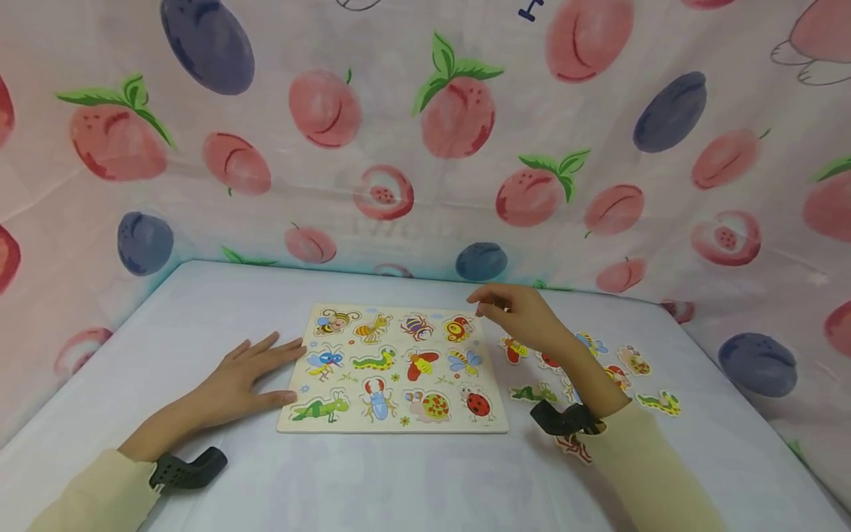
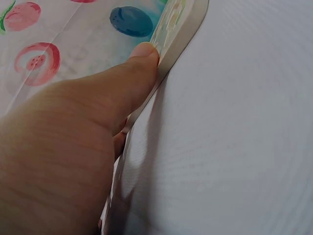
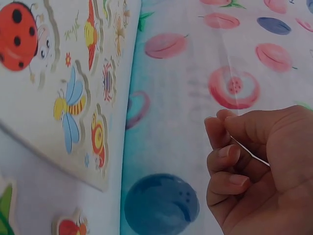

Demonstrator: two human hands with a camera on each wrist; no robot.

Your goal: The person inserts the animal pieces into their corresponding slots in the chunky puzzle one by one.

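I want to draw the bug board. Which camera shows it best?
The head view: it looks down on nearly the whole bug board, with all three rows of bugs. The left wrist view catches only an edge and a sliver of its face. The right wrist view shows part of it, slanted and cut off.

There's the insect puzzle board [image 1: 346,426], flat on the white table [image 1: 332,480] | left hand [image 1: 249,377] fanned out, touching the board's left edge | right hand [image 1: 521,314] up at the board's far right corner, fingers bent | right of the board, scattered pieces: green grasshopper [image 1: 535,392] near, caterpillar [image 1: 660,403] farthest | behind the board, fruit-print cloth [image 1: 432,185]!
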